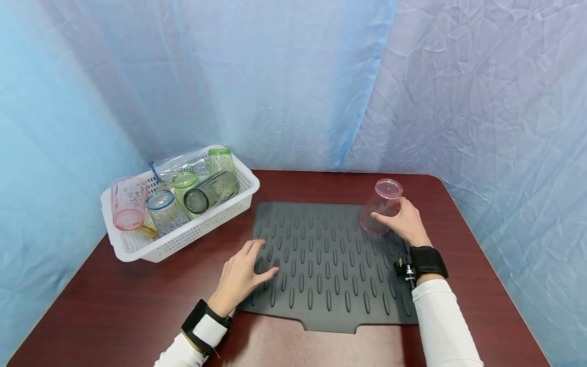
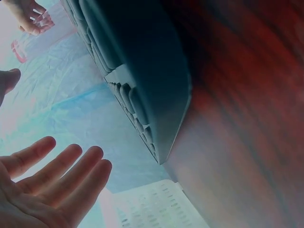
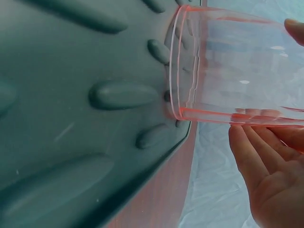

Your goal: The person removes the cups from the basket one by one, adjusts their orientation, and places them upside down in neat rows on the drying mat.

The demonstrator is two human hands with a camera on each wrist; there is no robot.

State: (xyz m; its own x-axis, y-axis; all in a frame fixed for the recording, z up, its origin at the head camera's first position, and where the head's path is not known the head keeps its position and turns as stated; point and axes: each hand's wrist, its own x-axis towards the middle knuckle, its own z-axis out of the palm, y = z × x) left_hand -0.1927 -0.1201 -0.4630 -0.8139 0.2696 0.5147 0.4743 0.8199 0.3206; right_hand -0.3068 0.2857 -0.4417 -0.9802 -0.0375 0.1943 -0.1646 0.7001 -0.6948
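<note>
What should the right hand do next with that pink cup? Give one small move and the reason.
Probably let go and draw back. The right hand holds the pink cup upside down, rim already on the grey mat near its far right corner, so it looks settled.

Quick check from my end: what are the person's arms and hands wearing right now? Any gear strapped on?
Both hands, left and right, are bare, with no gloves. Each arm has a long white sleeve. A wide black strap circles each wrist: the left strap sits over the white cuff, and the right strap carries a small black device with metallic parts on its inner side.
</note>
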